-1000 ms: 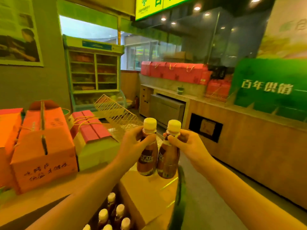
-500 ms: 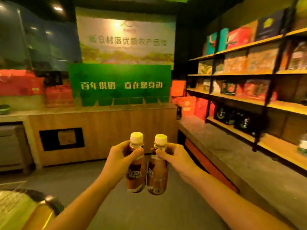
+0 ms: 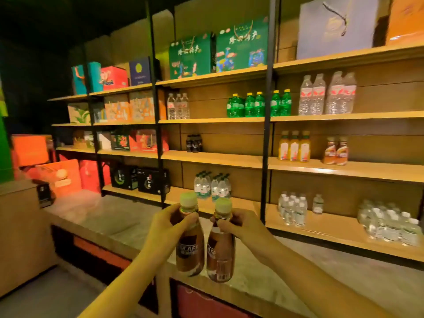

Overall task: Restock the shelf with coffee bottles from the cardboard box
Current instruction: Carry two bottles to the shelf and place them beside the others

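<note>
Two brown coffee bottles with pale caps hang upright, just beside each other, low in the middle of the view and in front of the shelf. The left coffee bottle (image 3: 190,244) is in the left grip (image 3: 167,228), whose thumb and fingers curl tight round the neck just under the cap. The right coffee bottle (image 3: 220,249) is held the same way by the right grip (image 3: 241,226), closed on its neck. Both bottles are in the air, over the near edge of a grey stone tabletop (image 3: 110,221) that runs along the foot of the shelf (image 3: 213,159).

From the held bottles, small water bottles (image 3: 212,185) stand on the lowest board at twelve o'clock. More clear bottles (image 3: 291,210) are at three o'clock on that same board. One board up, dark bottles (image 3: 194,143) sit at twelve o'clock, orange juice bottles (image 3: 294,145) at one o'clock, and two brown bottles (image 3: 335,150) just past them at two o'clock. Above those stand green bottles (image 3: 250,104) and tall water bottles (image 3: 328,92). Green gift boxes (image 3: 218,53) fill the top board at twelve o'clock, and orange boxes (image 3: 29,150) are stacked at ten o'clock.
</note>
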{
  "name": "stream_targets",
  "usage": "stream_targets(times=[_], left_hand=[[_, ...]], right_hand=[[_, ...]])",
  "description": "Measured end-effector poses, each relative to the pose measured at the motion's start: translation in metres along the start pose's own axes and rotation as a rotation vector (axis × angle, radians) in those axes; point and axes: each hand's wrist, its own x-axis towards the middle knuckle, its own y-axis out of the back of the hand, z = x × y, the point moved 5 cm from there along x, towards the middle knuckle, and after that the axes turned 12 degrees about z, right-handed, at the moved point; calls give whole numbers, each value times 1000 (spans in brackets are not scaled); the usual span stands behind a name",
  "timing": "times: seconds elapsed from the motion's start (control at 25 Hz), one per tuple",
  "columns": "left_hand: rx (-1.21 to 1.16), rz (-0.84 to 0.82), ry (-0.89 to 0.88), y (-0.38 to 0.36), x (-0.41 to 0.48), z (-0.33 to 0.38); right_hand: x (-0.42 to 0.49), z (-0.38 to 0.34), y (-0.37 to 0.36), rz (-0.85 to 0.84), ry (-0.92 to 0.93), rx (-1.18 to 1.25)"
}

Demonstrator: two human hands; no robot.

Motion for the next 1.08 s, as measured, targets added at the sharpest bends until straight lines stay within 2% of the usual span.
stream_targets(times=[0.2,0.52,0.64,0.84,1.08], left_hand=[[-127,-164,-25,-188,25,17],[-241,-243,16,-439,97,34],[-274,-288,48,-511,135,38],[-266,-396,-27,-620,213,31],[-290,-503,-72,-727,315,17]], right_hand=[[40,36,169,168,-44,-78],[141,89,397,334,-51,-196],[184,106,456,389,-68,-218],[269,138,531,450,-35,-298],[373,188,600,598,-29,-99]])
